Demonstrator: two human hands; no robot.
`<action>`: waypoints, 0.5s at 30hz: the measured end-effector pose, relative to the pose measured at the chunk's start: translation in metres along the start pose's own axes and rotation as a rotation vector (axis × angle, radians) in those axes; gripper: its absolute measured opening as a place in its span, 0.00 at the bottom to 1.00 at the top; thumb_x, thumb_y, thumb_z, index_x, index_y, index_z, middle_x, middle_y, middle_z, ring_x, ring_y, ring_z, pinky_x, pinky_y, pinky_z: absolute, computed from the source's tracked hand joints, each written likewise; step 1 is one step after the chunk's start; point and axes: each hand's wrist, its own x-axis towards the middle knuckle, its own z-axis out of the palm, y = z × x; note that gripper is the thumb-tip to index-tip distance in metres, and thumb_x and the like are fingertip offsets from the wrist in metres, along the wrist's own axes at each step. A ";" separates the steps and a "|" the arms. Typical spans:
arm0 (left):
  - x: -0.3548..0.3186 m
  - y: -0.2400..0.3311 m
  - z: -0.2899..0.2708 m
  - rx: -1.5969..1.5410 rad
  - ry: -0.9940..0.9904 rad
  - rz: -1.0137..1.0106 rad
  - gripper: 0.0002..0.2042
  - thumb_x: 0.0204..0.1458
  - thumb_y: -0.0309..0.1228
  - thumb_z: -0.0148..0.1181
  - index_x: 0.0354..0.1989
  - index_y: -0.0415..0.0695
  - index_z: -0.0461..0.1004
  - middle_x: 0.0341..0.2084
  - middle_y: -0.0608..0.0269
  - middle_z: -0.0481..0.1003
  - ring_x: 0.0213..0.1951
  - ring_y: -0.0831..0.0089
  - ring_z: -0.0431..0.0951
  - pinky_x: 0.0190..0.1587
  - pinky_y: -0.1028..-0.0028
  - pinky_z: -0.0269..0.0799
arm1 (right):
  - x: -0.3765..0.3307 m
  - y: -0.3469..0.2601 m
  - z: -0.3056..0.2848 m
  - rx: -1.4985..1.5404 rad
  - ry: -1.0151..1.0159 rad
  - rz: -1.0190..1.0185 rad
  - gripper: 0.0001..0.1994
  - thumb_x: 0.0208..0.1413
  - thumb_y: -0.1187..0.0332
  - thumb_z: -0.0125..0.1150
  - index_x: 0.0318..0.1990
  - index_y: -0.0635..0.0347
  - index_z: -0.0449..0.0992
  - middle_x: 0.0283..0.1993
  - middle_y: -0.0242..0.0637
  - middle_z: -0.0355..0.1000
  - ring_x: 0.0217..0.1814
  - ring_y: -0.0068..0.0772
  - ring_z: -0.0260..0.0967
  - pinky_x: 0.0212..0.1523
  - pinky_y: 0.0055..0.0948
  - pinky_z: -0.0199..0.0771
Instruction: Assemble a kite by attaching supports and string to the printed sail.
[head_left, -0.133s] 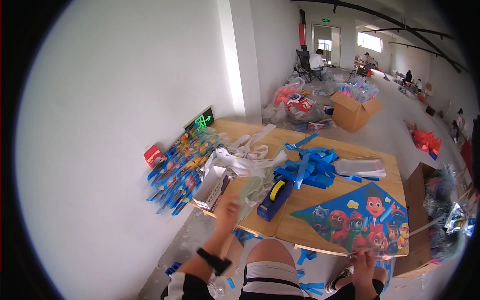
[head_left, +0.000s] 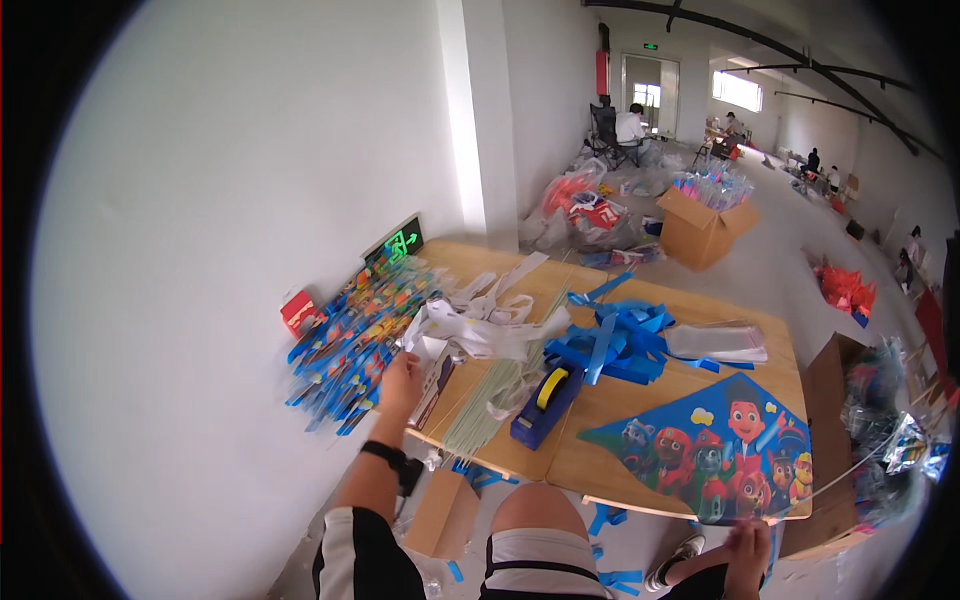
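My left hand (head_left: 402,381) reaches over the table's left edge and rests on the stack of colourful packaged kites (head_left: 350,335) beside a white box (head_left: 437,385); I cannot tell if it grips anything. My right hand (head_left: 748,545) is low at the front right, by the near tip of a blue cartoon kite (head_left: 720,450) lying flat on the wooden table (head_left: 600,470). A blue tape dispenser (head_left: 547,403) with a yellow roll sits between the hands. Thin pale rods (head_left: 490,400) lie next to it.
Blue ribbon strips (head_left: 610,340), white strips (head_left: 490,320) and clear bags (head_left: 718,342) cover the table's far half. A white wall runs along the left. Cardboard boxes (head_left: 700,225) and plastic bags stand on the floor beyond. People sit far back.
My left hand has shifted left, from the white box toward the stack of packaged kites. The right hand stays near the kite's tip.
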 end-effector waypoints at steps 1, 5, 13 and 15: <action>0.020 -0.025 -0.003 0.158 -0.164 0.002 0.12 0.56 0.36 0.57 0.39 0.40 0.81 0.34 0.45 0.82 0.39 0.53 0.84 0.42 0.57 0.78 | -0.008 -0.005 -0.001 -0.001 0.013 -0.004 0.07 0.71 0.66 0.53 0.40 0.58 0.72 0.33 0.33 0.72 0.29 0.23 0.70 0.28 0.23 0.71; 0.057 -0.139 -0.013 0.668 -0.644 0.259 0.12 0.54 0.38 0.59 0.40 0.46 0.82 0.34 0.47 0.82 0.38 0.47 0.82 0.43 0.54 0.77 | -0.034 -0.057 0.001 -0.143 0.186 0.106 0.18 0.74 0.58 0.47 0.32 0.57 0.73 0.21 0.31 0.61 0.22 0.30 0.61 0.51 0.43 0.78; 0.139 0.012 0.137 0.667 -0.724 0.711 0.10 0.58 0.38 0.60 0.39 0.44 0.78 0.34 0.49 0.80 0.37 0.55 0.82 0.39 0.56 0.77 | -0.046 -0.051 0.003 -0.077 0.155 0.061 0.08 0.70 0.70 0.54 0.41 0.63 0.76 0.26 0.33 0.72 0.26 0.22 0.69 0.26 0.21 0.66; 0.139 0.041 0.164 0.672 -0.754 0.805 0.10 0.58 0.38 0.60 0.40 0.45 0.78 0.35 0.49 0.79 0.38 0.55 0.82 0.39 0.56 0.77 | -0.045 -0.049 0.008 0.006 0.148 0.066 0.07 0.70 0.71 0.54 0.42 0.64 0.77 0.27 0.33 0.73 0.26 0.21 0.69 0.28 0.21 0.67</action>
